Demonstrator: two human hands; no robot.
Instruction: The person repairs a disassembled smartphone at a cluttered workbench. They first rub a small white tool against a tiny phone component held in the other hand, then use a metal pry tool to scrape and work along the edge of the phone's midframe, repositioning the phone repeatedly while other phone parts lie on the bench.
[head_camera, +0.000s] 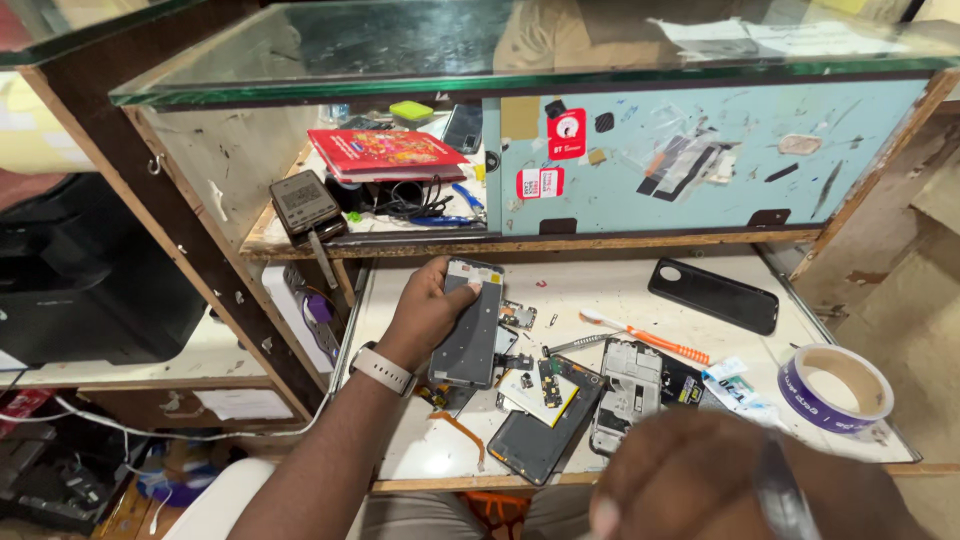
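My left hand (425, 312) grips a dark phone screen panel (470, 330) by its upper left edge and holds it tilted over the white worktop (600, 285). A pale watch band sits on that wrist. My right hand (700, 480) is close to the camera at the bottom right, blurred, with its fingers curled. A thin grey metal tool (780, 490) lies across it; the grip is unclear. Below the panel lie an opened phone body (545, 415) with its circuit board and a grey inner frame (625, 385).
An orange-handled toothbrush (650, 340), a black phone back cover (712, 295), a roll of purple tape (835, 385) and a small packet (735, 390) lie on the worktop. The shelf above holds a red box (385, 152), a dark device (305, 205) and cables under a glass counter top (520, 45).
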